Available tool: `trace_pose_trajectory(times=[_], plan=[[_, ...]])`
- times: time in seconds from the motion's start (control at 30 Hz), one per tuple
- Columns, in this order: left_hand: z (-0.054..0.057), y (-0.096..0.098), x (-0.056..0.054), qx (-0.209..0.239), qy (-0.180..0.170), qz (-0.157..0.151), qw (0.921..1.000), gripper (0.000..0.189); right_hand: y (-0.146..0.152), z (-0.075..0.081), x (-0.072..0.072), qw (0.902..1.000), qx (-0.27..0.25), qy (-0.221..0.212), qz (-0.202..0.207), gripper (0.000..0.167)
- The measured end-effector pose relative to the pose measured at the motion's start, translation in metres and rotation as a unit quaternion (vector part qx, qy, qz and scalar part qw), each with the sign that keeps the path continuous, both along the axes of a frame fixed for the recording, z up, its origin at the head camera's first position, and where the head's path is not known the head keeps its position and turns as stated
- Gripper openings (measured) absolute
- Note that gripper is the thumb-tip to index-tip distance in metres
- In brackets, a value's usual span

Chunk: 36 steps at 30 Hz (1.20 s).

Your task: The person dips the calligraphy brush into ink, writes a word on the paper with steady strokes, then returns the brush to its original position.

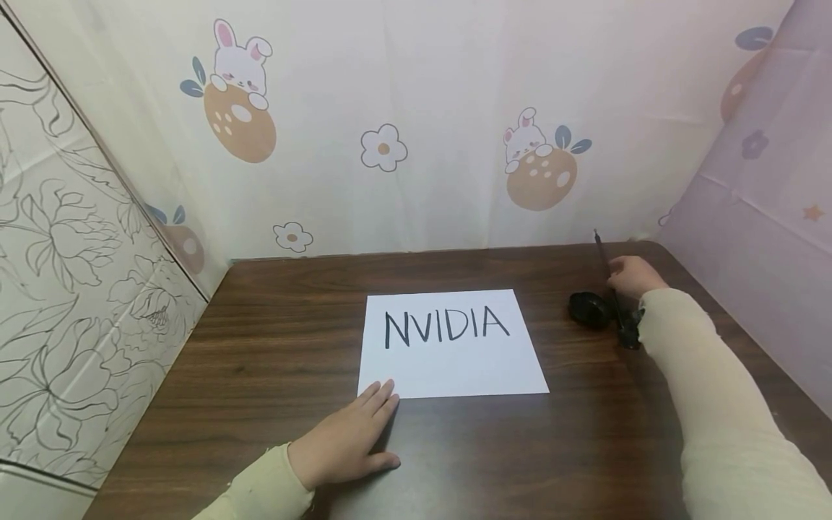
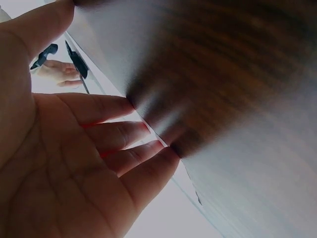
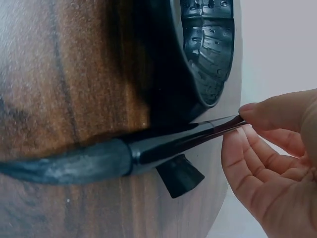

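Note:
My right hand point(image 1: 633, 276) pinches the thin dark handle of a calligraphy brush point(image 3: 173, 144) between thumb and fingertips. The brush slants, its dark bristles point(image 3: 69, 163) toward the near side. A black ink dish point(image 1: 589, 309) with a ridged, wet-looking inside stands beside it. Under the brush in the right wrist view is a small black block point(image 3: 181, 177); whether they touch, I cannot tell. My left hand point(image 1: 347, 440) lies palm down with straight fingers, fingertips on the lower-left edge of a white paper sheet point(image 1: 455, 375) that bears the dark letters NVIDIA.
The brown wood-grain table point(image 1: 279, 325) carries all these things. A cloth printed with rabbits point(image 1: 442, 87) hangs behind its far edge. To the right is a lilac cloth point(image 1: 767, 238), to the left a white panel with flower line drawings point(image 1: 71, 253).

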<state>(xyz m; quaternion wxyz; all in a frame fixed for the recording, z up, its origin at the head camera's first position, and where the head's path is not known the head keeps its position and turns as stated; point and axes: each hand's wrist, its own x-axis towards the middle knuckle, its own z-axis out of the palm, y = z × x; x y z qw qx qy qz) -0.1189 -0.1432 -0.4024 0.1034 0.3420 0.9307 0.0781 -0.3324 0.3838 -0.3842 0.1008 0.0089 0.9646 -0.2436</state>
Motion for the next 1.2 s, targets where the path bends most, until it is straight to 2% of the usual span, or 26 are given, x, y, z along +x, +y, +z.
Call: trace_pose_trajectory(times=[0.37,0.73,1.2], plan=[[-0.0004,-0.0002,-0.0007,0.001,0.001,-0.003,1.0,0.081,-0.0009,-0.0025,0.002,0.9989,-0.003,-0.046,-0.009,0.059],[-0.0015,-0.0004,-0.001,0.0,-0.004,0.002,1.0,0.08,-0.0012,-0.0036,0.0006,0.9983,0.005,-0.058,-0.009,0.057],[-0.0014,0.0009,-0.0014,-0.001,-0.01,0.009,0.9999,0.081,0.0016,-0.0026,0.0024,0.9988,0.02,-0.044,-0.002,0.059]])
